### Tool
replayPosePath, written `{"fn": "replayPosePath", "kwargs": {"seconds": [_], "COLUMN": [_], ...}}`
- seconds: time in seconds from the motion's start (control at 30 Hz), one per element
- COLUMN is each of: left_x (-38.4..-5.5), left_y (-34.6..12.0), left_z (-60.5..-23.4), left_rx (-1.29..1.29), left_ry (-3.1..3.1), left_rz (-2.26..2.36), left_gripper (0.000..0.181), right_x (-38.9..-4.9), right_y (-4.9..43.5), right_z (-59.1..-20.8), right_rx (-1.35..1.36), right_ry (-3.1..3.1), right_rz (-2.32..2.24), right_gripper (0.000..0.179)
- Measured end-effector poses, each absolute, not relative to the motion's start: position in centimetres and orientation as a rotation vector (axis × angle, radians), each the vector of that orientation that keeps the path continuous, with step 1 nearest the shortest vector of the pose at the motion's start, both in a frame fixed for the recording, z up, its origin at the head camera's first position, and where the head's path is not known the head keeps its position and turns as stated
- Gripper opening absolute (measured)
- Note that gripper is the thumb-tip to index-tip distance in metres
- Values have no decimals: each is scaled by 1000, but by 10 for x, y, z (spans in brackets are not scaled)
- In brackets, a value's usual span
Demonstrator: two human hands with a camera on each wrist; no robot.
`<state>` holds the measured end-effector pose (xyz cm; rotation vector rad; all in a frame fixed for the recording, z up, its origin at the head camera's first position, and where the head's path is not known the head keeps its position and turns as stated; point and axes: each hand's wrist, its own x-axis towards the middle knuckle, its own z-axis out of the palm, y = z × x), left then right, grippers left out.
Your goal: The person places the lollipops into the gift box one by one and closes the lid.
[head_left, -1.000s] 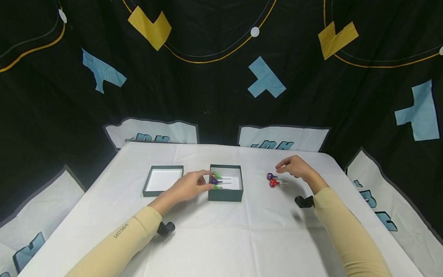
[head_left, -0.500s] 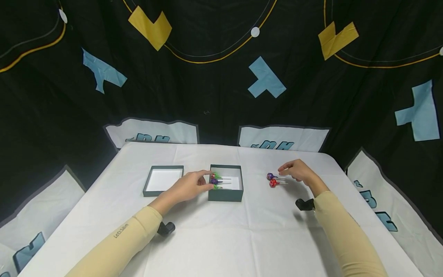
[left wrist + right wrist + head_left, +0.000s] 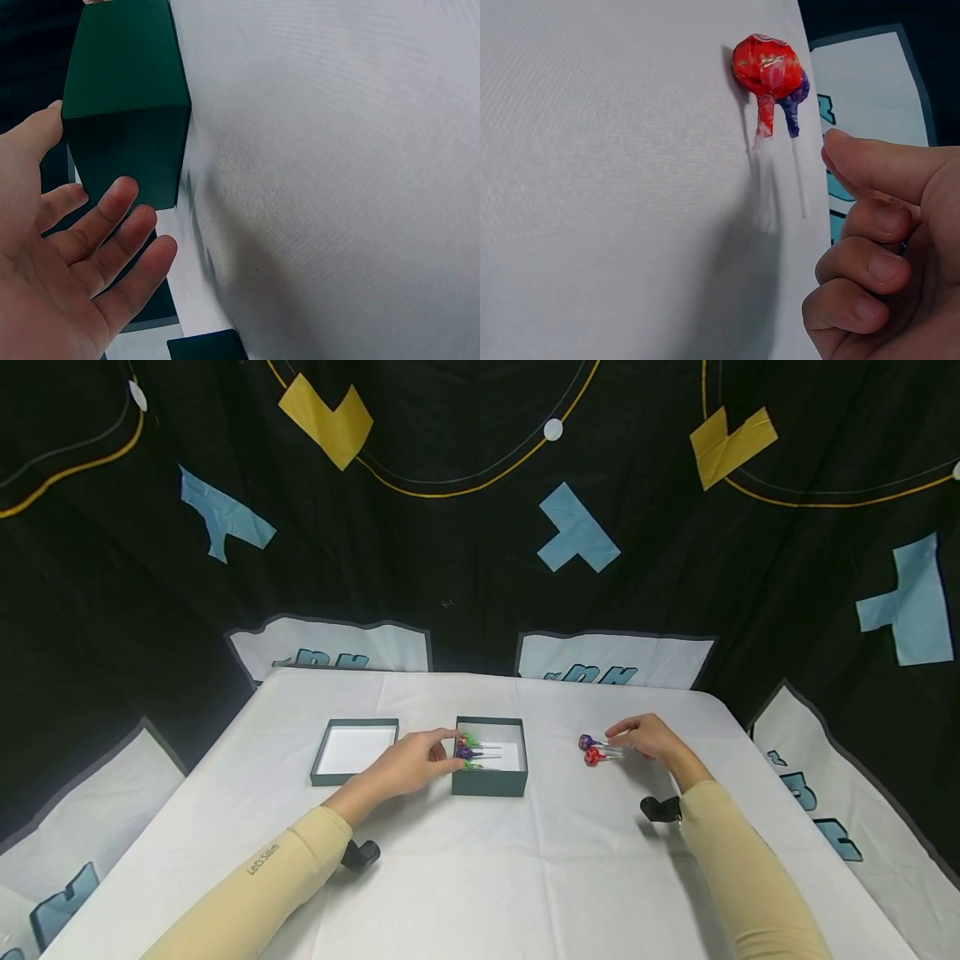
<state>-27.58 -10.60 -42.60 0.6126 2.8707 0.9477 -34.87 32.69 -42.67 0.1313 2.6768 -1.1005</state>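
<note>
While the purple lollipop (image 3: pixel 586 742) & red lollipop (image 3: pixel 592 757) lie side by side on the white tablecloth (image 3: pixel 480 877), sticks pointing R, the right hand (image 3: pixel 647 736) is just by the stick ends, holding nothing: thumb fairly straight, three lower fingers loosely curled, index mostly hidden behind the thumb in the R wrist view. Same view has the red head partly overlapping the purple one. L of these, approx. mid-cloth, sits a dk green box (image 3: pixel 489 785), uncovered, white inside, w/ three more lollipops (image 3: pixel 466 753) in its L part, heads L, sticks R; wrappers incl. purple & green. The left hand (image 3: pixel 408 762) is at the box's L side: thumb touching nr a corner, index at the rim, other fingers spread & relaxed. Further L is a shallow tray (image 3: pixel 355 750), white inside, apart from the box. Tan sleeves (image 3: pixel 258 893) cover both forearms, w/ a blk device (image 3: pixel 361 856) at each wrist. Behind: blk curtain (image 3: pixel 420 560).
</note>
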Motion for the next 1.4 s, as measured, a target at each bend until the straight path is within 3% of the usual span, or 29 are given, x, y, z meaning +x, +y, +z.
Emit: {"fn": "replayPosePath", "kwargs": {"seconds": [1.4], "left_x": [-274], "left_y": [-105], "left_z": [-424], "left_rx": [600], "left_ry": [2874], "left_rz": [959], "left_gripper": [62], "right_x": [-349], "right_y": [327], "right_z": [-456], "right_rx": [308], "right_ry": [2691], "right_rz": [-1179], "right_gripper": [23]}}
